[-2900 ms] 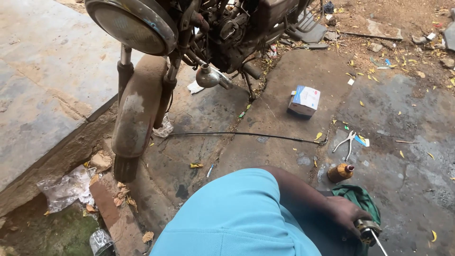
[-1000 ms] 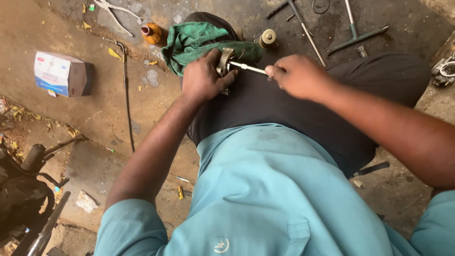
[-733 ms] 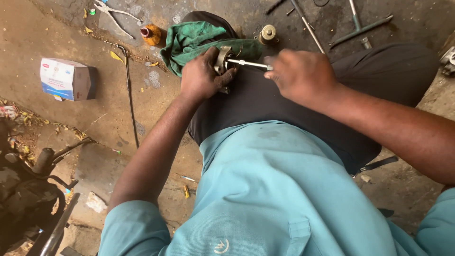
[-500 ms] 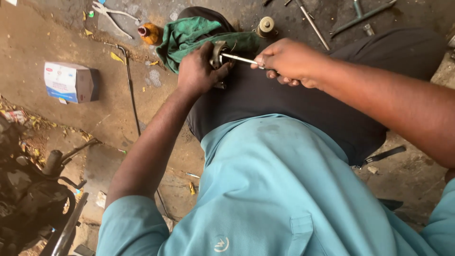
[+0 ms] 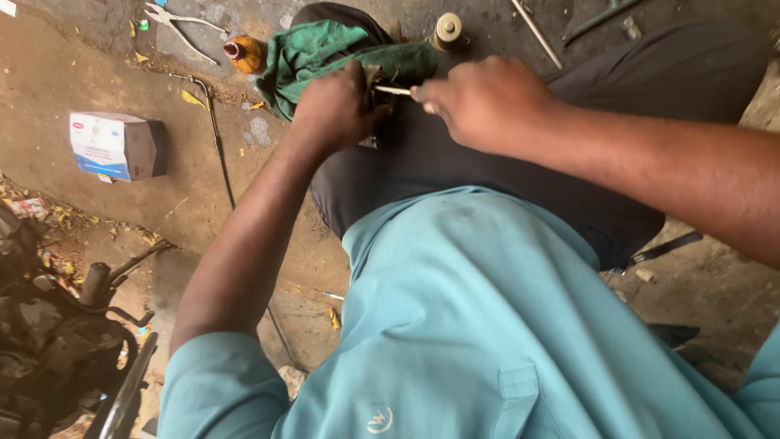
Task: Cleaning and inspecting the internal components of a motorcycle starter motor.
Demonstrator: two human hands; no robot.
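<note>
A person's left hand [image 5: 337, 110] is closed in a fist around a small dark metal part [image 5: 375, 81] resting on the knee of dark grey trousers [image 5: 520, 154], with only a sliver of the part showing between the knuckles. The right hand [image 5: 487, 102] is curled shut on the near end of a thin bright metal rod [image 5: 393, 90], pinched at the fingertips, its free tip reaching into the part held by the left hand. The two hands sit close together, joined only by the rod. Just beyond the left hand, a crumpled green cloth [image 5: 325, 53] is draped over the knee, touching the fist. Beside the cloth on the ground lies a small orange-brown bottle [image 5: 245, 54] on its side, and near it a pair of grey pliers [image 5: 183, 20]. A small round cream-coloured spool [image 5: 448, 31] stands just past the cloth, beside a long thin metal bar [image 5: 536, 32]. A thin dark cable [image 5: 219, 154] runs across the stained concrete floor [image 5: 65, 73] toward a white and blue cardboard box [image 5: 118, 145] lying well to the left of the hands. The grimy black motorcycle parts [image 5: 57, 341] fill the lower left corner. The person's light blue shirt [image 5: 487, 325] takes up the foreground.
</note>
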